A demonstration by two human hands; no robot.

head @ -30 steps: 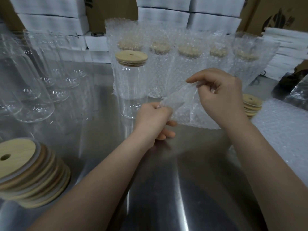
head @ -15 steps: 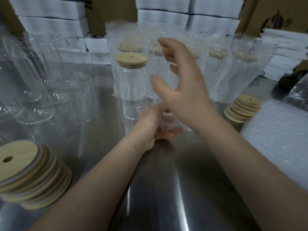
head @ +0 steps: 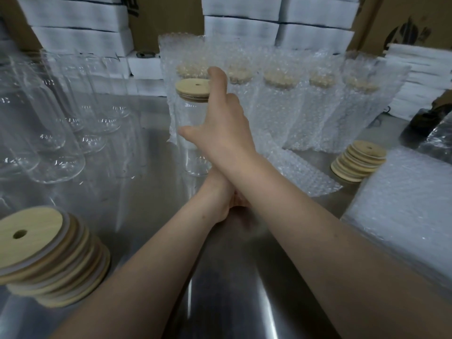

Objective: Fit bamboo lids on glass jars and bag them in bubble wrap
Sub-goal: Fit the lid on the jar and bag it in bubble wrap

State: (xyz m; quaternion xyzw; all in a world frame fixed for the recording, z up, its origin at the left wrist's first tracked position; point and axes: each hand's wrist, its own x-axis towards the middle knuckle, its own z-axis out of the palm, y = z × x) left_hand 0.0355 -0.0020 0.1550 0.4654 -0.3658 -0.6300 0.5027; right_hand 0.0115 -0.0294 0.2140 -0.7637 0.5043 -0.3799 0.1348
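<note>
Stainless steel table [head: 151, 216] runs back to a wall of stacked white boxes [head: 80, 25], and in front of them stands a row of wrapped jars [head: 281, 106], already lidded and bagged. The right hand [head: 220, 126] reaches across the left forearm toward the one lidded jar [head: 197, 160] not yet bagged. Its fingers [head: 217, 79] are spread apart, with the forefinger rising beside the right edge of the bamboo lid [head: 192, 89] and the thumb [head: 187, 132] stretched across the front of the glass lower down. Nothing is clamped yet, and I cannot tell whether skin touches glass. The left hand [head: 219, 192] lies mostly hidden beneath the right forearm, so its grip cannot be read; a bubble bag [head: 303, 174] trails out to the right from about where its fingers would be. The main risk seems to be the tall, smooth jar: a push from the forefinger high up near the lid, before the thumb closes, could tip it away from the fingers into the wrapped row behind. Lifting by the lid alone might pull it off if it only sits loosely. With the arms crossed, drawing the jar back could drag the bag or knock the left wrist. Empty jars [head: 61, 133] stand well to the thumb side, likely out of harm, as does the lid stack [head: 49, 255] near the left elbow.
</note>
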